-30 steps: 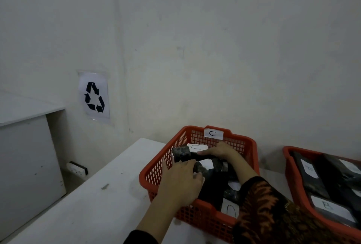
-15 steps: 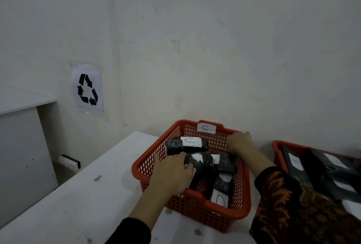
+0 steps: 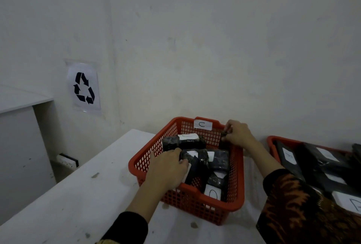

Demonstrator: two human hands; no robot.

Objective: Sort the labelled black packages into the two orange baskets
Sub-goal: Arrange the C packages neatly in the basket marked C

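Arranging packages inside the near basket (image 3: 186, 202), the one tagged "C" on its far wall, looks like the step in hand: stowing or tidying, not fetching.

Surface (image 3: 82, 200): white, scuffed, carries the near basket; the second basket (image 3: 272, 142) sits just beside it on the right.

Near basket holds several black packages (image 3: 184, 142) with white labels, lying at mixed angles, some overlapping. Second basket also holds black packages, labels showing, one reading like "A".

Left hand (image 3: 168, 169): over the near-left part of the near basket, fingers curled down onto a package with a white label. Pressing or gripping, I cannot tell which; the fingertips are hidden under the hand.

Right hand (image 3: 237, 134): at the far-right corner of the near basket, fingers pinching something small and dark by the rim. It may be a package end or the rim itself; too dim to say.

Next move, as I judge it: settle the package under the left hand flat among the others, free the right hand, then turn to whatever packages remain unsorted. Care needed that the leaning packages do not slide over one another and bury their labels.

Hard to make out: no unsorted pile is in view. Second basket is cut off by the frame edge. Most labels are too blurred to read. Floor of the near basket is mostly hidden.
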